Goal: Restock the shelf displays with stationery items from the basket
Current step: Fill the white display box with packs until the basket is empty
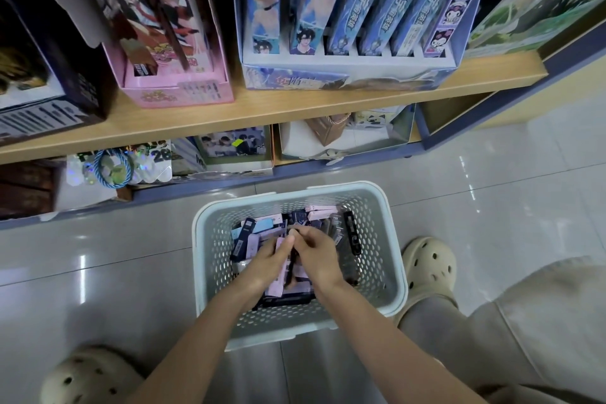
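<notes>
A perforated pale-grey plastic basket is seen on glossy grey floor tiles, below a matt light wooden shelf board.

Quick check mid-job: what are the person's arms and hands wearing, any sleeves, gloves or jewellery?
Both forearms are bare, no sleeves in view. The left hand and right hand have no gloves, and no rings, watch or bracelet show.

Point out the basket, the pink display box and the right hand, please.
basket (210, 239): head view, left perforated wall.
pink display box (183, 92): head view, front panel.
right hand (316, 251): head view, back of the hand.
</notes>
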`<action>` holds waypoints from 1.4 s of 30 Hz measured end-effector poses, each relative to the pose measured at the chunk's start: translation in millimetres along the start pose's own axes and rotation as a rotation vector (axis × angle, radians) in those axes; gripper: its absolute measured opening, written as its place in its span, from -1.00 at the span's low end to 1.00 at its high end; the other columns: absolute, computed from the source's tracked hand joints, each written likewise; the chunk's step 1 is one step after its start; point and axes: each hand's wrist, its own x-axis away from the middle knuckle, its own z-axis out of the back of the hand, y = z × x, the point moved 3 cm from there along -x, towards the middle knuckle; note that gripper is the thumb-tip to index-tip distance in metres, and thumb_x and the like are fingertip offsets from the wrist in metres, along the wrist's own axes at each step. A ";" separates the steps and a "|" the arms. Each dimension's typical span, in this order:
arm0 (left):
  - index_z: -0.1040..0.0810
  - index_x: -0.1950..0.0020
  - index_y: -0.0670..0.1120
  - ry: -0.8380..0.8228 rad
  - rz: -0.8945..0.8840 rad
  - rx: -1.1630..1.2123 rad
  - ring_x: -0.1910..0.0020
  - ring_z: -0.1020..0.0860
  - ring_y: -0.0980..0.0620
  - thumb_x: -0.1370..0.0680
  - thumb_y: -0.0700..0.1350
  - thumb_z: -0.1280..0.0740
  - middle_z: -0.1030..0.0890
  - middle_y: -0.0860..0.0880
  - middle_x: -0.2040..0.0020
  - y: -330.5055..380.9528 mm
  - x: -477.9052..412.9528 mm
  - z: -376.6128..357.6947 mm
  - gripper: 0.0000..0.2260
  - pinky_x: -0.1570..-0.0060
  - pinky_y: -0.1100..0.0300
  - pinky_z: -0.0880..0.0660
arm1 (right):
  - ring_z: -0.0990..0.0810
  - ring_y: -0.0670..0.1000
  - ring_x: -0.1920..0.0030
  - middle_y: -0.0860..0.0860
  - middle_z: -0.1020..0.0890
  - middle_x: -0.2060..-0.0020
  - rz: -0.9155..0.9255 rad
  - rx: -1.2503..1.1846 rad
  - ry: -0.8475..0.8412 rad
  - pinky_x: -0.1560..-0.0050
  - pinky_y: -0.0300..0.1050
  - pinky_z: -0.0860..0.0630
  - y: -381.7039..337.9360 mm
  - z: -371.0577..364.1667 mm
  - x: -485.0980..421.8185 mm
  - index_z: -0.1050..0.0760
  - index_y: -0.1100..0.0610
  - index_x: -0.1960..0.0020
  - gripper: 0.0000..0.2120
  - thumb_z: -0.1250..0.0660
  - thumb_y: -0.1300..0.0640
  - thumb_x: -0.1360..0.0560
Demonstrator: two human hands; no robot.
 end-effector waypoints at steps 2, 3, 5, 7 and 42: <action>-0.51 -0.13 -0.16 0.007 -0.055 0.020 0.31 -0.52 0.04 -0.63 0.01 -0.15 -0.60 -0.08 0.14 2.7 5.3 3.1 -0.72 0.24 0.18 -0.51 | -0.53 -0.07 0.22 -0.04 -0.58 0.26 0.147 0.157 0.005 0.10 -0.21 -0.43 -2.8 6.7 -1.2 -0.58 0.23 -0.06 -0.76 -0.18 0.14 -0.62; -0.51 -0.10 -0.17 0.015 -0.059 0.009 0.45 -0.47 0.06 -0.62 -0.01 -0.18 -0.59 -0.07 0.22 2.8 7.3 5.7 -0.75 0.37 0.22 -0.47 | -0.53 -0.07 0.18 -0.03 -0.58 0.22 0.199 0.231 0.030 0.09 -0.23 -0.40 -3.7 12.5 -3.2 -0.58 0.23 -0.07 -0.75 -0.17 0.13 -0.62; -0.49 -0.12 -0.12 0.040 -0.047 -0.006 0.52 -0.41 0.07 -0.60 -0.01 -0.22 -0.57 -0.02 0.27 0.5 10.2 12.2 -0.79 0.42 0.26 -0.43 | -0.56 0.00 0.03 0.06 -0.60 0.04 0.243 0.385 0.066 -0.01 -0.23 -0.42 0.0 24.9 -13.0 -0.54 0.25 -0.17 -0.74 -0.17 0.14 -0.62; -0.48 -0.14 -0.09 0.056 -0.035 0.002 0.51 -0.42 0.05 -0.60 0.00 -0.22 -0.56 -0.02 0.25 -1.5 12.4 15.7 -0.80 0.42 0.25 -0.44 | -0.56 0.10 -0.11 0.15 -0.57 -0.14 0.138 0.473 0.021 -0.15 -0.06 -0.49 12.3 31.0 -25.8 -0.44 0.27 -0.28 -0.68 -0.19 0.12 -0.61; -0.44 0.09 -0.18 0.334 -0.043 0.028 0.55 -0.47 0.14 -0.63 -0.12 -0.22 -0.49 -0.03 0.45 -18.8 21.3 33.3 -0.85 0.45 0.32 -0.46 | -0.52 0.09 -0.06 0.15 -0.56 0.00 -0.133 0.383 -0.154 0.03 -0.14 -0.44 26.1 9.7 -36.3 -0.40 0.32 -0.25 -0.59 -0.34 0.07 -0.53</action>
